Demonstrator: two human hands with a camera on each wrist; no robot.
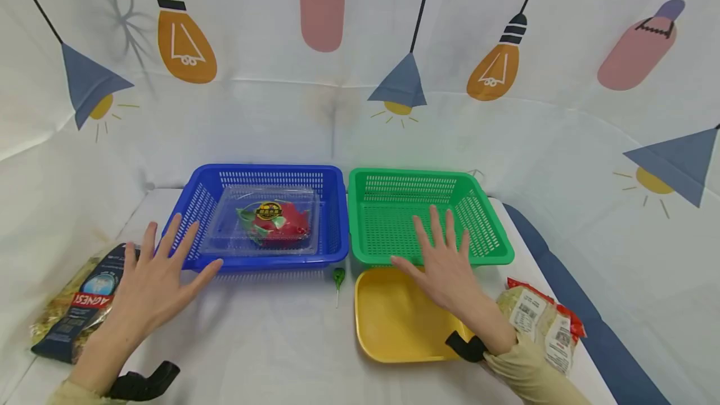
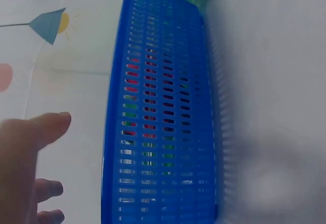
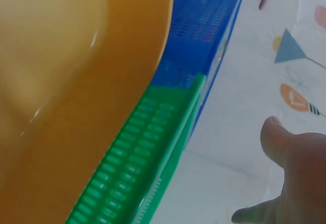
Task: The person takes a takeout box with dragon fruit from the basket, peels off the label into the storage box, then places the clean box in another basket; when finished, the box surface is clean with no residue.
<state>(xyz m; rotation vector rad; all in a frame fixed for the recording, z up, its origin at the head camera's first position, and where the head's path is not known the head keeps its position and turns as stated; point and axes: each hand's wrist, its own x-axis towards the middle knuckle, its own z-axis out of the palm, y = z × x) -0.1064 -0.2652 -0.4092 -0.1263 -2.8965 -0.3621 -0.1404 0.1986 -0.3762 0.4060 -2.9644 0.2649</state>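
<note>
My left hand (image 1: 152,286) is spread with straight fingers, holding nothing, its fingertips over the near left corner of the blue basket (image 1: 281,261). Inside that basket lies a clear plastic box (image 1: 219,230) with a red and green dragon fruit (image 1: 289,227) under a black-and-gold label. My right hand (image 1: 447,267), fingers also spread and holding nothing, appears above the yellow tray (image 1: 388,324) and the near part of the green basket (image 1: 388,224). In the left wrist view, the thumb (image 2: 51,127) is apart from the blue basket's slotted wall (image 2: 158,132).
A dark-labelled bag of pasta (image 1: 84,305) lies at the left, partly behind the left hand. At the right is a clear, red-edged packet (image 1: 540,317) with white labels. A small green thing on a thin white stick (image 1: 339,277) lies between the baskets. Printed white cloth hangs behind.
</note>
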